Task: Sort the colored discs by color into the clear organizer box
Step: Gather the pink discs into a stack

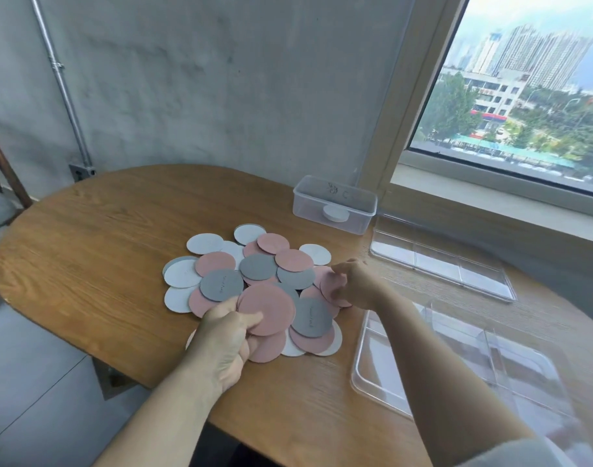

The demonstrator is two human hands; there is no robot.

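Note:
A heap of pink, grey and white discs [259, 266] lies in the middle of the wooden table [102, 251]. My left hand [226, 338] grips a stack of pink discs [271, 306] at the heap's near edge, thumb on top. My right hand [354, 281] pinches a pink disc [330, 286] at the heap's right side. The clear organizer box [369, 365] with dividers sits at the near right, partly hidden behind my right forearm.
A clear lid or second tray [440, 261] lies at the far right by the window sill. A small lidded clear box [335, 203] with a white puck inside stands behind the heap. The table's curved edge runs along the left and front.

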